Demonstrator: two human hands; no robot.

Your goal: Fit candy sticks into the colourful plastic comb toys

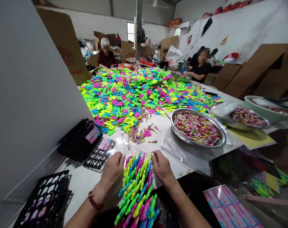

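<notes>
My left hand (113, 169), with a red bead bracelet on its wrist, pinches the upper left edge of a clear plastic bag (131, 150). On the other side my right hand (163, 167) pinches the bag's upper right edge. Rows of small plastic toys (137, 186) in green, yellow, blue and pink show between my hands, in or behind the clear plastic; which of these I cannot tell. Just beyond the bag lie loose small wrapped candy tubes (152, 141) and a pink plastic piece (147, 133).
A large heap of coloured plastic pieces (134, 95) covers the table's far part. To the right stand a metal bowl of candy tubes (196, 128) and flat clear bags (181, 152). Black perforated trays (43, 196) lie left. Two people (107, 58) sit across the table.
</notes>
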